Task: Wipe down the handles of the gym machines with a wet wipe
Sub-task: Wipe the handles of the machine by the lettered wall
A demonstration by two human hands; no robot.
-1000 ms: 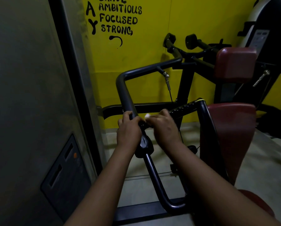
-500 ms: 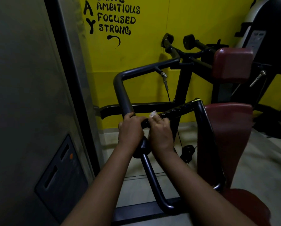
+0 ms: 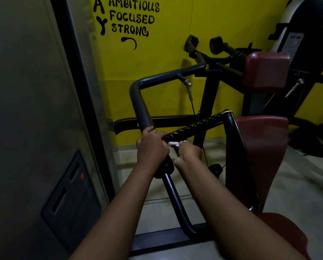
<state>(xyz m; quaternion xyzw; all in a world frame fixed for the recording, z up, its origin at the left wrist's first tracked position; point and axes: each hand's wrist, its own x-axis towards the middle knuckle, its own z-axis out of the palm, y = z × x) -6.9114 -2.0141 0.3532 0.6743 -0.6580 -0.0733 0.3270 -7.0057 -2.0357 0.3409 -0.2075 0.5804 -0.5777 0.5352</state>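
1 wipe (image 3: pixel 173 143), 1 handle (image 3: pixel 198 125), 2 hands (image 3: pixel 152 147) (image 3: pixel 189 154)

The grey wall (image 3: pixel 35 109) stands close beside the bent bar (image 3: pixel 138 102), leaving only a narrow strip on the left. The left hand (image 3: pixel 151 145), gripping that bar, and the right hand (image 3: pixel 188 152), pinching the wet wipe (image 3: pixel 173 143), crowd the joint with the ribbed handle (image 3: pixel 198 124). Farther along, the handle lies bare. A thin cable (image 3: pixel 192 106) hangs behind it, and the maroon pad (image 3: pixel 260 147) closes the right
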